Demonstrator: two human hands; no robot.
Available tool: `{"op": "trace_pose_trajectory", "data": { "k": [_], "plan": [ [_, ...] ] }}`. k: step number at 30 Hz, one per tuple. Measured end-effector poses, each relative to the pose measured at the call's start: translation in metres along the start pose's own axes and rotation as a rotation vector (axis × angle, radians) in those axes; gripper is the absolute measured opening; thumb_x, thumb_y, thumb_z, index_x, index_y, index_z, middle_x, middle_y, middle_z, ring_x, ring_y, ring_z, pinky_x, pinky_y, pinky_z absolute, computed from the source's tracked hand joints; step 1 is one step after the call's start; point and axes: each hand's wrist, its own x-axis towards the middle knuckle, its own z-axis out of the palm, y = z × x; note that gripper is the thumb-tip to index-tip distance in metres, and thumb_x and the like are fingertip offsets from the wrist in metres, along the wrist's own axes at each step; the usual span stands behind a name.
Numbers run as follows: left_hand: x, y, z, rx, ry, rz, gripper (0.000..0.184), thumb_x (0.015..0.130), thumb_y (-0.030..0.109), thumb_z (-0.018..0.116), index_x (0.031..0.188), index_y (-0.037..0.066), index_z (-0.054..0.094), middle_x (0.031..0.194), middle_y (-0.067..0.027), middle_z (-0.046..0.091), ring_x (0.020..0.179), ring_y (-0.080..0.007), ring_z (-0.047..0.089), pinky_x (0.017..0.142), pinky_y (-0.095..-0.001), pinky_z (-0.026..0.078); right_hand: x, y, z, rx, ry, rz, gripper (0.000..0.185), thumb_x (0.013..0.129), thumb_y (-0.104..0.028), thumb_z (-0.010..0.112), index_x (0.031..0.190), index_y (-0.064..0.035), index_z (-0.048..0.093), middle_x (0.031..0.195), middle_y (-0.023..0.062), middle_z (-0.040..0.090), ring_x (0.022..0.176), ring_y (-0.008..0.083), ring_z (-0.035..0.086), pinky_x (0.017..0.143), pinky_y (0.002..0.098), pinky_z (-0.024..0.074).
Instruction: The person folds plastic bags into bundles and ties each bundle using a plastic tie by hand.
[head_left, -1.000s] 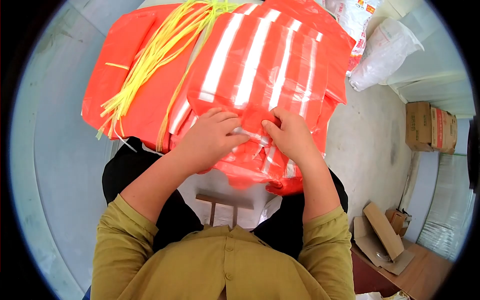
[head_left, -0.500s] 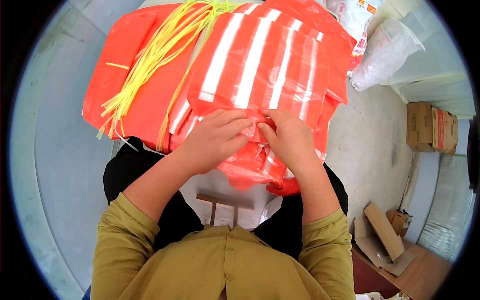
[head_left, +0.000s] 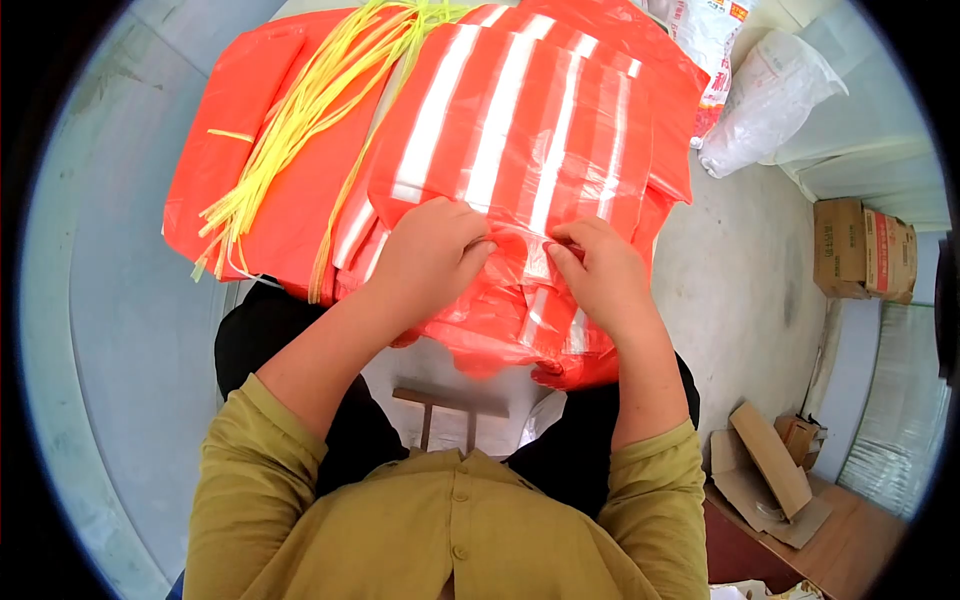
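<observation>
A stack of thin red plastic bags with white stripes point(head_left: 510, 130) lies in front of me, its near edge crumpled and hanging toward my lap. My left hand point(head_left: 435, 255) is closed, with thumb and fingers pinching the near edge of the top bag. To its right, my right hand point(head_left: 605, 268) pinches the same edge between thumb and fingers. A short stretch of gathered red film runs between the two hands. On the left side of the pile lies a bundle of yellow plastic strips point(head_left: 300, 120), across plain red plastic point(head_left: 215, 150).
White printed sacks point(head_left: 705, 50) and a translucent plastic bag point(head_left: 770, 105) stand beyond the pile at right. Cardboard boxes point(head_left: 865, 250) sit against the right wall, with flattened cardboard point(head_left: 765, 470) on a brown surface at lower right. A wooden frame point(head_left: 450, 405) shows between my legs.
My hands have moved apart along the bag's near edge, the left slightly left and the right to the right. The film between them is spread wider.
</observation>
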Motion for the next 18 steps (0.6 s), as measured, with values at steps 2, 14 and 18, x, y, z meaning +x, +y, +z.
{"op": "trace_pose_trajectory", "data": {
  "k": [2, 14, 18],
  "plan": [
    [0.003, 0.001, 0.003, -0.001, 0.019, -0.021, 0.016, 0.089, 0.012, 0.076, 0.088, 0.003, 0.062, 0.085, -0.0135, 0.063, 0.087, -0.0356, 0.062, 0.075, -0.0475, 0.049, -0.001, 0.002, -0.003, 0.064, 0.008, 0.025, 0.025, 0.098, -0.022, 0.069, 0.114, -0.0035, 0.074, 0.114, 0.0174, 0.072, 0.106, 0.0362, 0.070, 0.092, 0.0451, 0.0564],
    [0.006, -0.010, 0.016, 0.075, 0.048, -0.015, 0.017, 0.086, 0.011, 0.077, 0.097, 0.003, 0.067, 0.096, -0.0128, 0.066, 0.092, -0.0338, 0.065, 0.078, -0.0451, 0.052, -0.003, -0.009, 0.029, -0.023, -0.032, -0.529, 0.039, 0.081, -0.012, 0.083, 0.116, -0.0004, 0.070, 0.128, 0.0126, 0.068, 0.119, 0.0322, 0.063, 0.101, 0.0430, 0.0542],
    [0.001, -0.004, -0.002, 0.128, -0.026, 0.100, 0.026, 0.085, 0.012, 0.078, 0.109, 0.005, 0.071, 0.109, -0.0090, 0.068, 0.103, -0.0314, 0.065, 0.088, -0.0447, 0.052, -0.004, -0.008, 0.028, -0.052, -0.029, -0.532, 0.041, 0.083, -0.010, 0.080, 0.121, 0.0000, 0.068, 0.129, 0.0132, 0.066, 0.123, 0.0328, 0.062, 0.104, 0.0431, 0.0533]
  ]
}}
